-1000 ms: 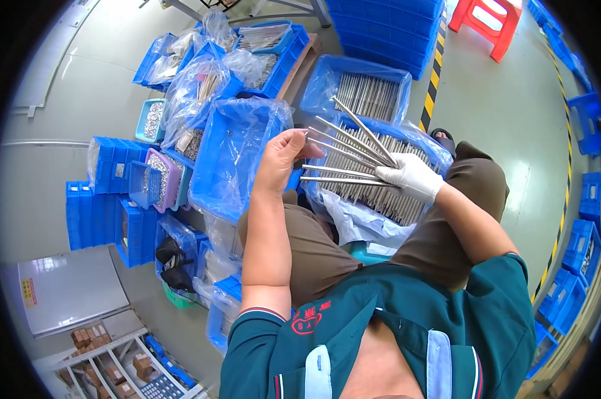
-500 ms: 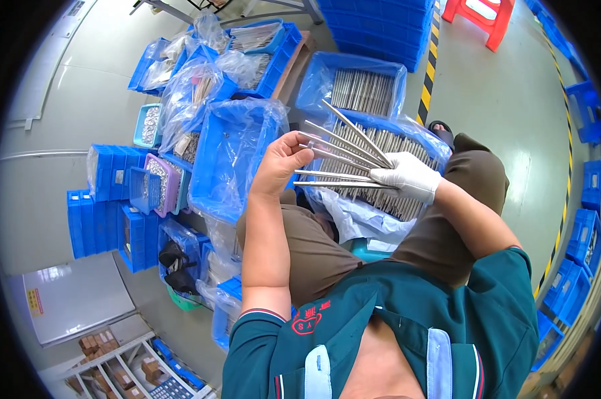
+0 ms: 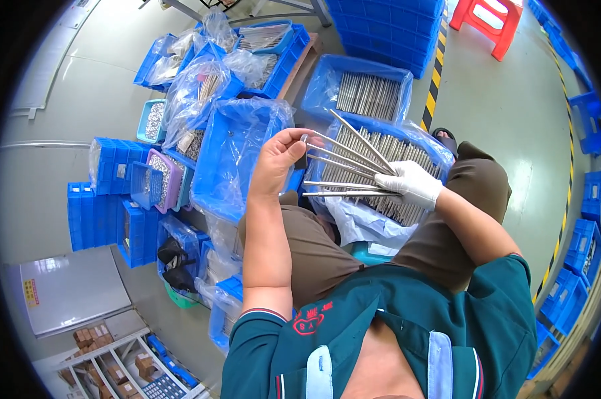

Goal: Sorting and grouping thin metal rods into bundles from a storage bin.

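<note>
My right hand (image 3: 412, 184), in a white glove, grips several thin metal rods (image 3: 353, 155) by one end. They fan out to the left, over the rod bin. My bare left hand (image 3: 279, 158) is beside their free ends, thumb and fingers pinched together. A small greyish piece (image 3: 305, 137) shows at the fingertips, too small to name. Below the held rods, a blue bin (image 3: 440, 147) lined with clear plastic holds many similar rods standing close together. Crumpled whitish sheeting (image 3: 363, 223) lies over its near side.
Left of the rod bin is a plastic-lined blue bin (image 3: 204, 166). Another rod-filled bin (image 3: 311, 100) stands beyond. Further left are stacked blue crates (image 3: 91, 216) and a purple tray (image 3: 174, 179) of small shiny parts. A red stool (image 3: 503, 30) stands far right.
My left hand has drawn slightly back from the rod ends, fingers still pinched. The fanned rods remain in my right hand. The whole view has shifted slightly.
</note>
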`<state>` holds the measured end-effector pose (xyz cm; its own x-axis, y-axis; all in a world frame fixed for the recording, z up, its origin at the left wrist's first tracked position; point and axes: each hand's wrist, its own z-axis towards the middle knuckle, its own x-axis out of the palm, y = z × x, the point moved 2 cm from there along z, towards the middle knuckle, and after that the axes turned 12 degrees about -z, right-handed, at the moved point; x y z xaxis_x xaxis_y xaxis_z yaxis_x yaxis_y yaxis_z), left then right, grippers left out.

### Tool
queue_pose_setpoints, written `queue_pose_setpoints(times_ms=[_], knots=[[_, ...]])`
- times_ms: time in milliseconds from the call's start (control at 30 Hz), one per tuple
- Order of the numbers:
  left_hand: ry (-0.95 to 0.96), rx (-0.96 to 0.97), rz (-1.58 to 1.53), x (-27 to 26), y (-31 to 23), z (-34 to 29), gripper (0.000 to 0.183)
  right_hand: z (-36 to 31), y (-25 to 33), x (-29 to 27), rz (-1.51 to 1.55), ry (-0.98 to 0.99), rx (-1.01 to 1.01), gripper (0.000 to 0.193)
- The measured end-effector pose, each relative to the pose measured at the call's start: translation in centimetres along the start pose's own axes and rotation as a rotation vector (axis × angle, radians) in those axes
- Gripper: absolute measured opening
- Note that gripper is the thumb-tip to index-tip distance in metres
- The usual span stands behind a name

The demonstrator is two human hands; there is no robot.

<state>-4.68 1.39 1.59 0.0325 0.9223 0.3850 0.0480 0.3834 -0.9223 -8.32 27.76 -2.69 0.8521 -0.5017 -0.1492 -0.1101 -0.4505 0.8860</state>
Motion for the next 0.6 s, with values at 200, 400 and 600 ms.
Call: queue_pose_setpoints(times_ms=[200,400,600], knots=[[0.030,-0.004,-0.009,-0.1,0.2,0.1,0.030,0.4,-0.4,-0.1,-0.111,-0.078,-0.089,0.035],[0.038,-0.054,0.029,-0.3,0.1,0.0,0.029,-0.4,1.3,-0.4,-0.322,-0.135,-0.012,0.029],[0.026,-0.070,0.027,0.2,0.5,0.5,0.028,-0.2,0.7,-0.1,-0.356,-0.253,-0.121,0.029]])
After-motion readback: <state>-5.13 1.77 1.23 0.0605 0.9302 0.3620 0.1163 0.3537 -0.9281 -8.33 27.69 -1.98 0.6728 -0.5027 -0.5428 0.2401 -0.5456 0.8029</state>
